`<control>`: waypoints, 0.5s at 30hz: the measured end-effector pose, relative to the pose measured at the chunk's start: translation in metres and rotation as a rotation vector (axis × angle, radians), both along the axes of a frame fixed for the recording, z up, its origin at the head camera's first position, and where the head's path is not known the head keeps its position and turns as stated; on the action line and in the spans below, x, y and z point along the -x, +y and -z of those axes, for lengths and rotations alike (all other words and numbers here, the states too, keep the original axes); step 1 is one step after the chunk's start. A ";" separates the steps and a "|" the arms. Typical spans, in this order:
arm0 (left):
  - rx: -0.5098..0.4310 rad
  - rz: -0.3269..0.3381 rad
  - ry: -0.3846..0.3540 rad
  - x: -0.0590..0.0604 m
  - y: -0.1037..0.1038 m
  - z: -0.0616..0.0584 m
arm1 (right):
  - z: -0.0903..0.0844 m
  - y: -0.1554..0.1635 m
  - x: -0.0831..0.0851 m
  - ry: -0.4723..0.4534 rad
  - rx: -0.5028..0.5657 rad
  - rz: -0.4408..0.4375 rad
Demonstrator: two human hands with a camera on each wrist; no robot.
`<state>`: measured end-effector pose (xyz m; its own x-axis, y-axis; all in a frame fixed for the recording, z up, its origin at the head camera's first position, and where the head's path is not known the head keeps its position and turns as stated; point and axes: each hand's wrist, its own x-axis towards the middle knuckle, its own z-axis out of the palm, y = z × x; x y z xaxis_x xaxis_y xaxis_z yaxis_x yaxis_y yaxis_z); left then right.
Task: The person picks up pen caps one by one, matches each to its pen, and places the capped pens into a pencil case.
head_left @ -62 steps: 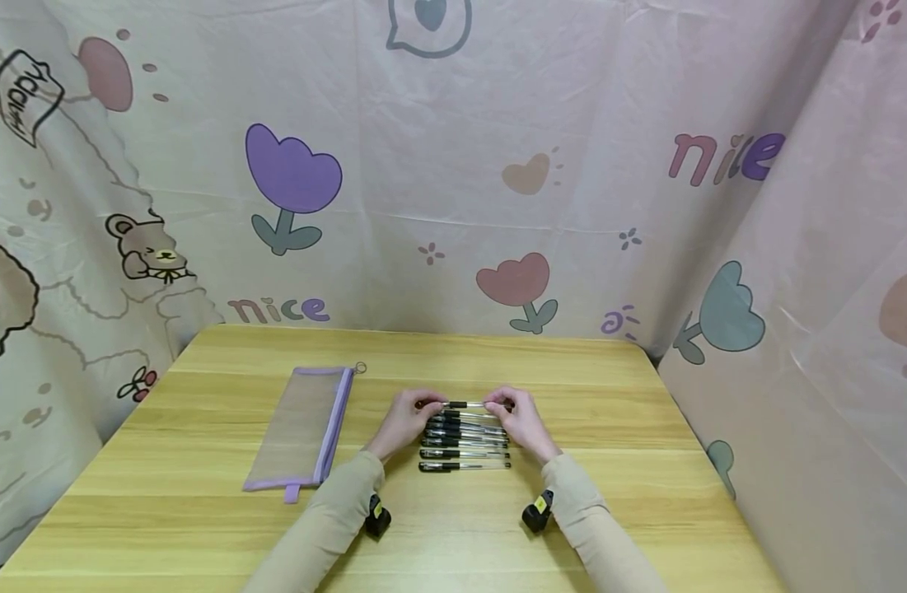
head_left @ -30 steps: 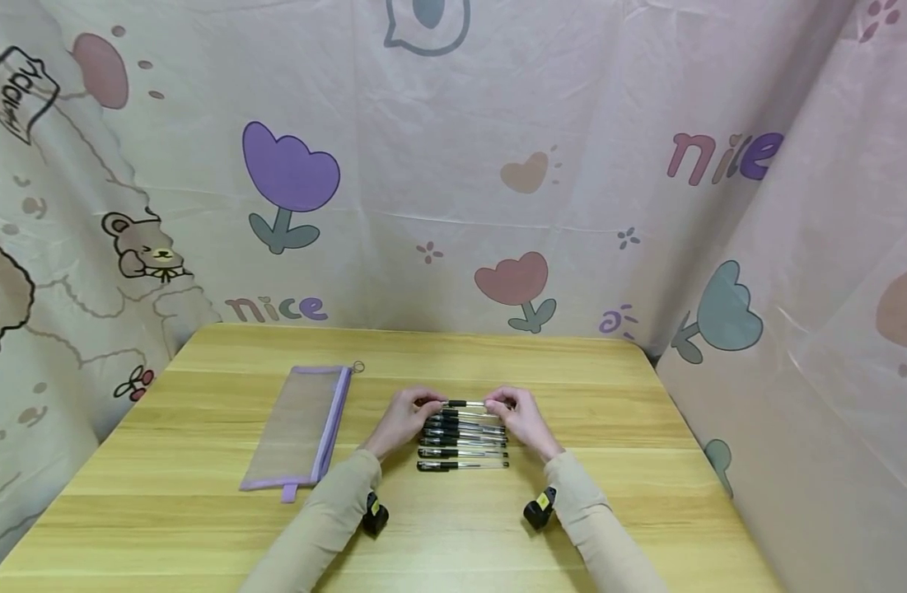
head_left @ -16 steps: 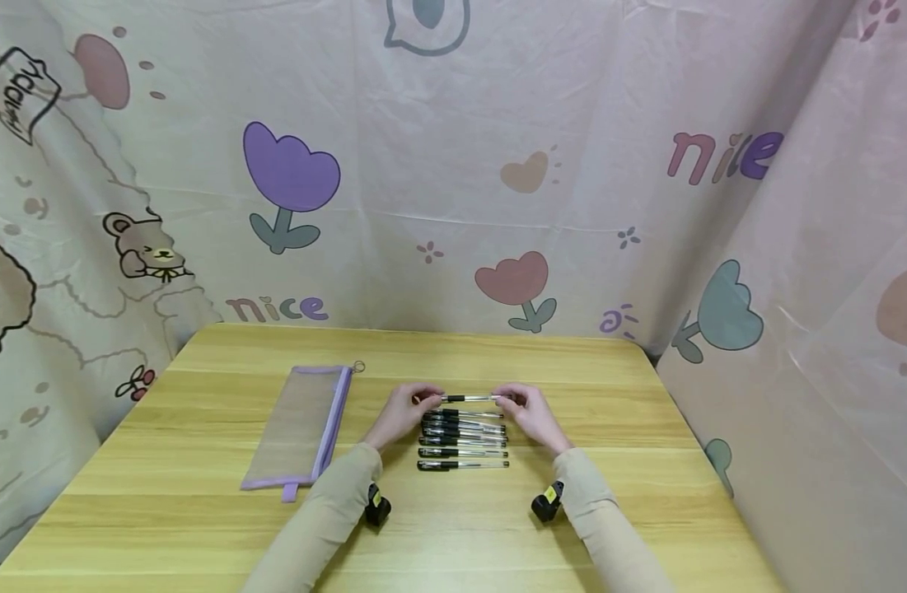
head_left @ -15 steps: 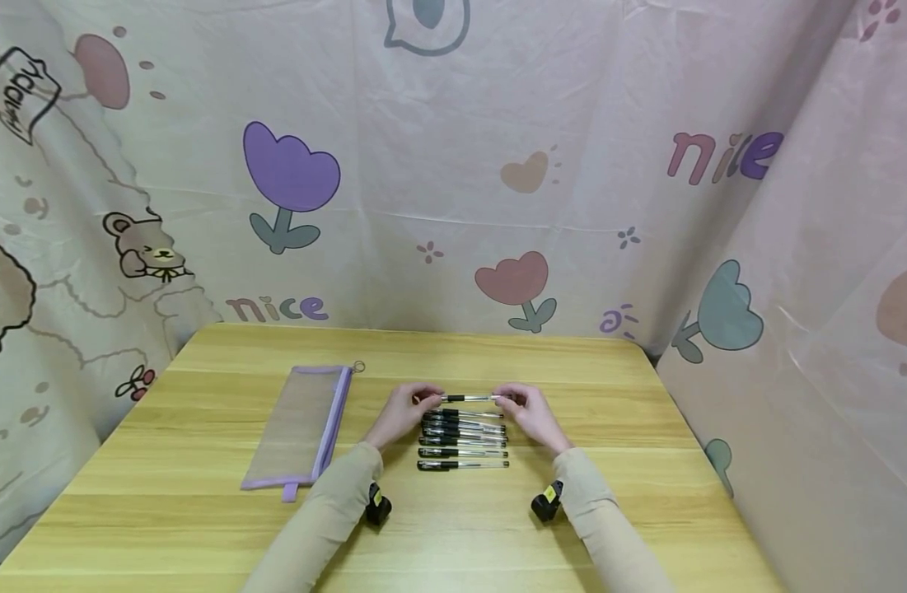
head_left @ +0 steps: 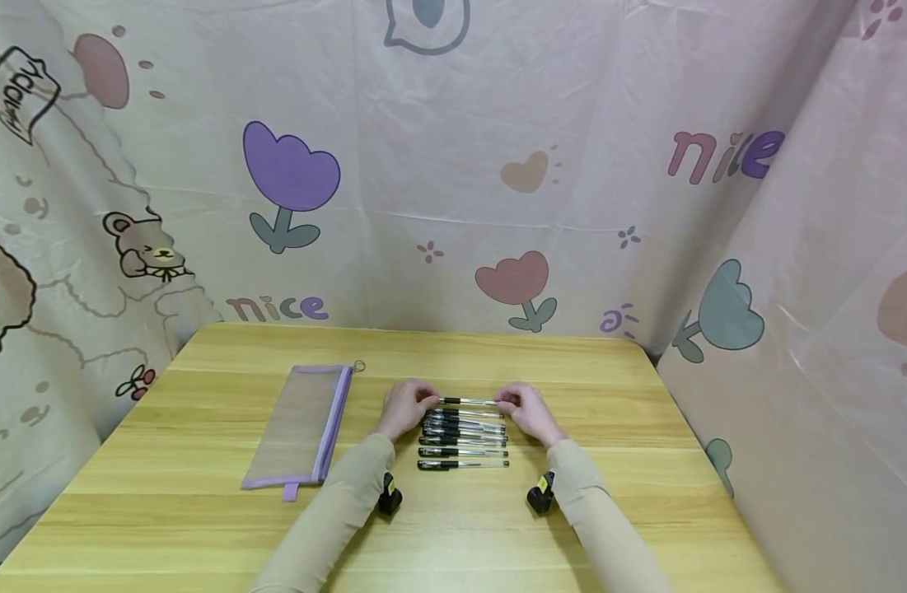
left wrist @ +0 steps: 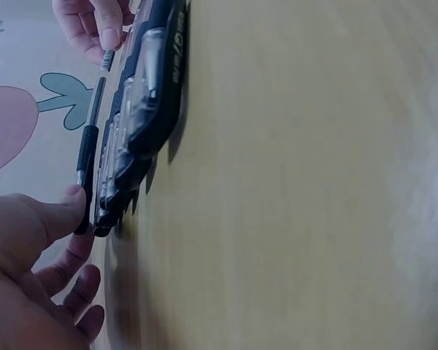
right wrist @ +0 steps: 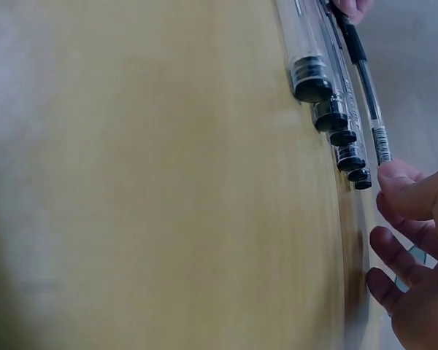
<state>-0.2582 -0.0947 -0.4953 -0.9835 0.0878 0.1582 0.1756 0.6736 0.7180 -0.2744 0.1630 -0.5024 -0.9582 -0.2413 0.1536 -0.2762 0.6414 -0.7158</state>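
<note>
A black gel pen [head_left: 468, 401] with a clear barrel spans both hands, level behind a row of similar pens [head_left: 464, 452] on the table. My left hand [head_left: 407, 408] pinches its capped black end between thumb and forefinger; the other fingers curl loosely, as the left wrist view shows. At the barrel end, beside a barcode sticker [right wrist: 380, 144], my right hand [head_left: 529, 412] pinches the pen with thumb and forefinger. In both wrist views the held pen runs close alongside the row. The row's caps [left wrist: 155, 80] all point left and its black end plugs [right wrist: 311, 89] right.
A mesh zip pouch [head_left: 297, 424] with purple edging lies flat on the left of the wooden table [head_left: 616, 511]. Its ring [head_left: 360, 366] sits at the far corner. A patterned curtain [head_left: 423, 165] hangs behind the table and along both sides.
Both hands moved the pen slightly away from the row, then back a little towards it. The right hand shifted rightward, and the left wrist has turned inward. The row stayed put.
</note>
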 end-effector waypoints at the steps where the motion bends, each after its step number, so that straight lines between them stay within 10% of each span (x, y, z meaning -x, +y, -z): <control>1: 0.008 -0.007 -0.003 0.000 0.000 0.000 | 0.000 0.000 0.000 -0.001 -0.004 0.002; 15: 0.060 -0.075 -0.017 -0.003 0.004 0.003 | 0.003 -0.003 0.004 0.012 -0.035 0.023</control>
